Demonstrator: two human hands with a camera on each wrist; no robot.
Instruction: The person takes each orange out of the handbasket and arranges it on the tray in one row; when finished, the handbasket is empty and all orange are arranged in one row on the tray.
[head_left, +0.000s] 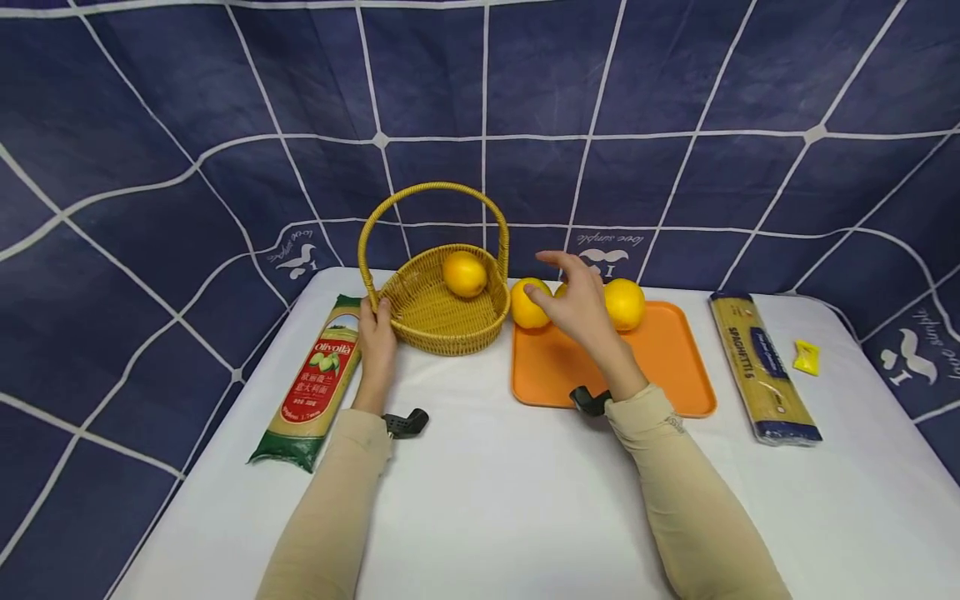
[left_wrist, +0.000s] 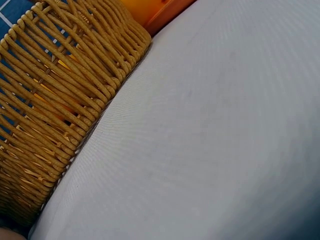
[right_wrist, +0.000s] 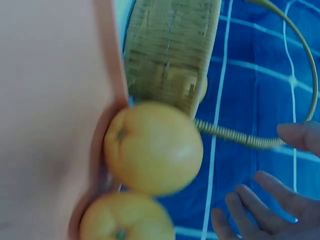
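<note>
A yellow woven basket [head_left: 450,343] with a tall arched handle stands on the table, one orange [head_left: 464,274] inside. My left hand [head_left: 377,346] holds its left rim near the handle's foot; the left wrist view shows the basket's woven side [left_wrist: 65,85] close up. Over the orange plastic tray [head_left: 551,375] my right hand [head_left: 581,304] hovers, thumb and fingers spread, holding nothing. Oranges lie along the tray's back edge: one [head_left: 528,304] beside the basket, another [head_left: 624,304] right of the hand, one between them mostly hidden. Two oranges [right_wrist: 154,149] show in the right wrist view.
A red-and-green pasta packet [head_left: 318,375] lies left of the basket. Right of the tray are a blue-ended spaghetti packet [head_left: 761,367] and a small yellow sachet [head_left: 807,357]. A dark blue checked cloth [head_left: 540,108] hangs behind the white table [head_left: 495,500].
</note>
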